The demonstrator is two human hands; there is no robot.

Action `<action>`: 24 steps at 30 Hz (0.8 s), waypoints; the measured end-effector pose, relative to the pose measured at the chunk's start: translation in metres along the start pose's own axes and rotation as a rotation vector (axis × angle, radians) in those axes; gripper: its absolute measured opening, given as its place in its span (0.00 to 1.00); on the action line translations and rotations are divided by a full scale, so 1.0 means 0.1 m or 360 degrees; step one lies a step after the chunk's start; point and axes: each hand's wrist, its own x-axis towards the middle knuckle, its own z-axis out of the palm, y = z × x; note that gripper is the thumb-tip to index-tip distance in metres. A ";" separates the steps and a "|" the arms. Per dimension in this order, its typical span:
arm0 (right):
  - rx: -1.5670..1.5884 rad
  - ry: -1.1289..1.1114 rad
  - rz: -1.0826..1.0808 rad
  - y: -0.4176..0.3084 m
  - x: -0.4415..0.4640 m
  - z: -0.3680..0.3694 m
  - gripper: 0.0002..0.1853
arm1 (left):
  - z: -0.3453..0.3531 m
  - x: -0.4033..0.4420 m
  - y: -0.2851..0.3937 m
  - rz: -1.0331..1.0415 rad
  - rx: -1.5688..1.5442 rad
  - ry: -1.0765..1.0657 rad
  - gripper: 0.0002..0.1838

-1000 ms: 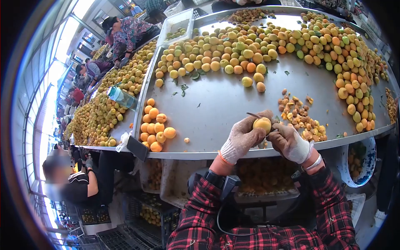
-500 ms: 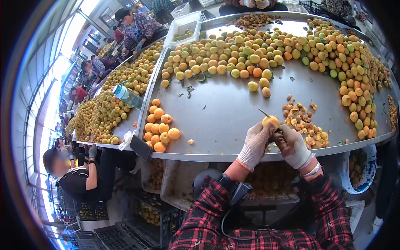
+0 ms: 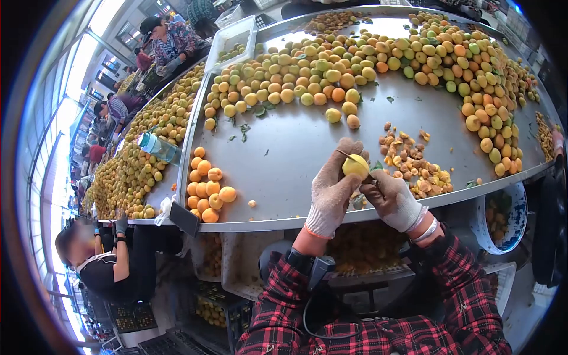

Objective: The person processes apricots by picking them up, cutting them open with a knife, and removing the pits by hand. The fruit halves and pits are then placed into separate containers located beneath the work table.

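One yellow fruit (image 3: 355, 168) is held in the gloved left hand (image 3: 330, 188), over the near side of the metal table (image 3: 284, 163). Earlier, fingers covered much of the fruit; now they stretch toward twelve o'clock, baring more of it. A thin dark strip (image 3: 347, 154) crosses at eleven o'clock. At four o'clock the gloved right hand (image 3: 391, 200) curls close; I cannot tell what it grips. Fruit pieces (image 3: 423, 170) lie at three o'clock.

left grip (image 3: 332, 190): cupped | right grip (image 3: 391, 201): pinched, just beside it | forearms (image 3: 277, 299): extended forward, converging
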 end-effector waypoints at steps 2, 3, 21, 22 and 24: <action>0.0036 0.0068 -0.0076 0.03 0.01 0.03 0.09 | -0.07 0.02 -0.07 0.0011 0.0126 0.0079 0.30; 0.0018 0.0090 -0.0090 0.02 0.01 0.02 0.09 | -0.14 0.03 -0.07 -0.0168 0.0043 -0.0047 0.31; -0.0109 0.0137 -0.0220 0.04 0.02 0.05 0.08 | -0.20 -0.01 -0.09 -0.0195 -0.0049 -0.0099 0.29; -0.0108 0.0139 -0.0213 0.04 0.02 0.05 0.08 | -0.16 -0.01 -0.07 -0.0203 -0.0050 -0.0098 0.29; -0.0240 0.0142 -0.0192 0.02 0.03 0.01 0.08 | -0.03 -0.01 -0.03 -0.0146 -0.0038 -0.0145 0.24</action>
